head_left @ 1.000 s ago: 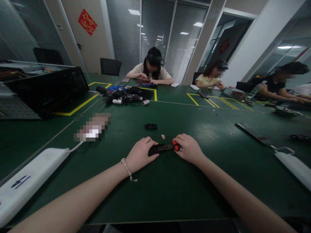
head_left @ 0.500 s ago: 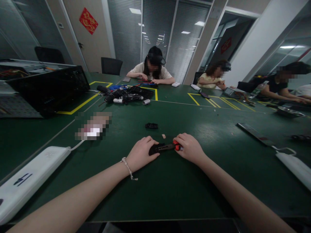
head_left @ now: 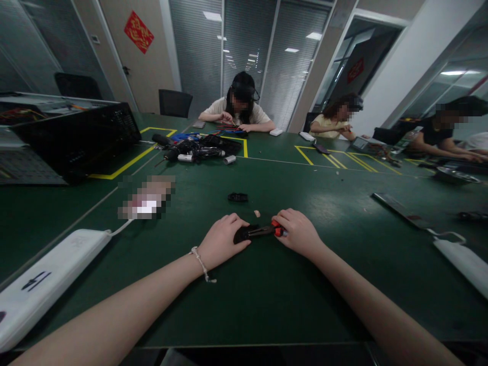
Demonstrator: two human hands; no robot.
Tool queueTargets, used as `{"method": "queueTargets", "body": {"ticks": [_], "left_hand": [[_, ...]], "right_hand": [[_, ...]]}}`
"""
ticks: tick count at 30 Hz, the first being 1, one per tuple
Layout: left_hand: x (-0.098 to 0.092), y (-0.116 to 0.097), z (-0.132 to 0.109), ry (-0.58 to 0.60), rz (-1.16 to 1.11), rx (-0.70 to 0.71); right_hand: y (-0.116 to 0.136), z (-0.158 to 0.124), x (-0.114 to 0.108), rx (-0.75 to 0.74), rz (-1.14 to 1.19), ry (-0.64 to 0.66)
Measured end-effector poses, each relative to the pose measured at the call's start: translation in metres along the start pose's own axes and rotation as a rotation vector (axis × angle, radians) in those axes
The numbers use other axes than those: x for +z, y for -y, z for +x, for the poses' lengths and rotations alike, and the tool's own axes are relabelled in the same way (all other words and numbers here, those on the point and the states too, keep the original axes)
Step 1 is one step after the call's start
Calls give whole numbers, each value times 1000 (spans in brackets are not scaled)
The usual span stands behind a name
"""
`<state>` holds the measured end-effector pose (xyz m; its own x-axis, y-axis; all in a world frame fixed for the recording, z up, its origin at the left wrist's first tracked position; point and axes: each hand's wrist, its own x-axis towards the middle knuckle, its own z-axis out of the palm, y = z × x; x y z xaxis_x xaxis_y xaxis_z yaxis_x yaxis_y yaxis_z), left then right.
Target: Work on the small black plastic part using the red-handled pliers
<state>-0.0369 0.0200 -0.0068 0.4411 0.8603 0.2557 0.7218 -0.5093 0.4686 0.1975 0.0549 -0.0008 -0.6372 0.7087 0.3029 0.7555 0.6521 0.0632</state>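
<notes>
Low over the green table, my right hand is closed round the red handles of a pair of pliers, whose long jaws point left. My left hand pinches a small black part between thumb and fingers. The pliers' tips meet this part; whether they grip it I cannot tell, and much of it is hidden by my fingers. Just beyond the hands lies a small pale piece. A black plastic piece rests farther back.
A white power bank lies left, cabled to a blurred phone. Behind it stands a black computer case. Cables and tools are piled at the back. On the right lie a phone and another white power bank. Several people sit around.
My hands, the pliers and the black part hold almost the same position. Across the table, a person's hands have shifted slightly over the wires.
</notes>
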Motion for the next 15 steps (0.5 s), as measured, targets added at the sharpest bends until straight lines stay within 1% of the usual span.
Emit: {"method": "queueTargets", "body": {"ticks": [10,15], "left_hand": [[0,1,0,3,-16,6],[1,2,0,-4,-21,13]], "right_hand": [[-1,-1,0,2,29,2],[1,-1,0,15,4,16]]}}
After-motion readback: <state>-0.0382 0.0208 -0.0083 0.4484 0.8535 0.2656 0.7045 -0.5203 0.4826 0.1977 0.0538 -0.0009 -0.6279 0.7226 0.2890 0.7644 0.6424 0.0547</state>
